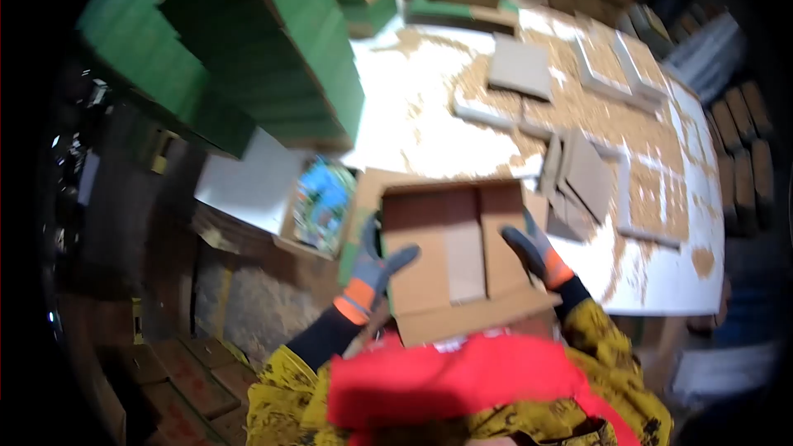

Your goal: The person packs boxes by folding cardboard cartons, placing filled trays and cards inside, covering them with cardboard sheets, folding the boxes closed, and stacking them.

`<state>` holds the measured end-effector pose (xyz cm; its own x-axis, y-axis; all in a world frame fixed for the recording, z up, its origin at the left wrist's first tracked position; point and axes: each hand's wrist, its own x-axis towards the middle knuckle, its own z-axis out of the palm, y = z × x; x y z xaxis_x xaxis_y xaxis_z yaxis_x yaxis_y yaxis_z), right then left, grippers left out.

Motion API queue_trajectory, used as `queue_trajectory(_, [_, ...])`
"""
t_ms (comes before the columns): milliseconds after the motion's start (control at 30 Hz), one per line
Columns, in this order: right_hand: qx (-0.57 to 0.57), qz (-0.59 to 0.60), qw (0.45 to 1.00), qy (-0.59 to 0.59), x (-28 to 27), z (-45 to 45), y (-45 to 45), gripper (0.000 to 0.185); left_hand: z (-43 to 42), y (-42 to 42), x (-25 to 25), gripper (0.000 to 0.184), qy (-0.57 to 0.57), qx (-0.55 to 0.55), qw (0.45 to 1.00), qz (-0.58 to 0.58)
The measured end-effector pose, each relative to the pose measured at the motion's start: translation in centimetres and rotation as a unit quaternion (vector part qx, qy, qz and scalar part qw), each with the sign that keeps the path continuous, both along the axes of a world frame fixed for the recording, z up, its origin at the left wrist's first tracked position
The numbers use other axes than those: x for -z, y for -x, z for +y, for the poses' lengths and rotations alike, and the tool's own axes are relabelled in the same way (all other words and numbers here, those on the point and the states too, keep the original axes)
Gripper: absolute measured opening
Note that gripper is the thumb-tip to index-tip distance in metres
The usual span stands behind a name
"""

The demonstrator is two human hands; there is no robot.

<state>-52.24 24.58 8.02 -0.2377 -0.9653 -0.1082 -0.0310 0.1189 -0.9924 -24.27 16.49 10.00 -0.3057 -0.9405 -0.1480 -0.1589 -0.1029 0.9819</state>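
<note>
Red cloth (pixel 450 384) is closest, on my front. Just past it, my left hand (pixel 373 268) and my right hand (pixel 534 254) grip the two sides of an open box (pixel 419 281). It lies right between them, neither hand nearer, and its pale strip (pixel 466 263) runs near to far.

Bright light floods the white table (pixel 392 128) in front of me (tan crumbs are scattered over it), while the floor (pixel 268 306) to my left looks brown and worn. Tall green stacks (pixel 318 49) rise at the table's left, and the room's edges fall dark.
</note>
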Motion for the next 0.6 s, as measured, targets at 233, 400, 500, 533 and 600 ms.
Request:
queue_trajectory(233, [0.094, -0.426, 0.888, 0.144, -6.3, -8.0, 2.4, 0.038, -17.8, -4.9, -10.4, 0.047, 0.337, 0.018, 0.923, 0.185])
queue_trajectory(400, [0.096, -0.307, 0.897, 0.302, -20.0, -20.4, 0.6, 0.038, -36.0, -16.1, -20.9, 0.059, 0.442, -0.217, 0.833, 0.253])
queue_trajectory(500, [0.092, -0.277, 0.898, 0.328, -26.2, -28.4, -1.8, 0.038, -42.8, -20.7, -26.3, 0.059, 0.45, -0.223, 0.847, 0.173])
queue_trajectory(533, [0.09, -0.274, 0.9, 0.327, -27.7, -30.8, -2.8, 0.038, -43.2, -21.6, -28.0, 0.06, 0.385, -0.138, 0.884, 0.228])
queue_trajectory(600, [0.085, -0.275, 0.904, 0.315, -29.9, -35.1, -5.0, 0.039, -45.1, -22.3, -28.6, 0.059, 0.301, -0.065, 0.913, 0.268])
